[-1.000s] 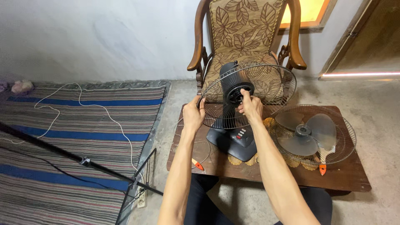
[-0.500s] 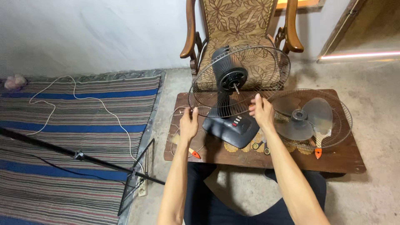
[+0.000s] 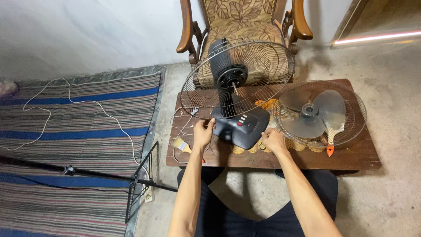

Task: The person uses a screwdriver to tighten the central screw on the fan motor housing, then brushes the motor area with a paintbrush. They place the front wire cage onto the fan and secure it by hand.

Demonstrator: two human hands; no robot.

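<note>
Risk: the fan, standing mid-table with its rear guard overhanging the far edge, looks top-heavy and could tip toward the chair if its base is shoved. Left hand grips the base's left edge, fingers curled. Right hand rests at its right corner, fingers loosely bent, holding nothing.
</note>
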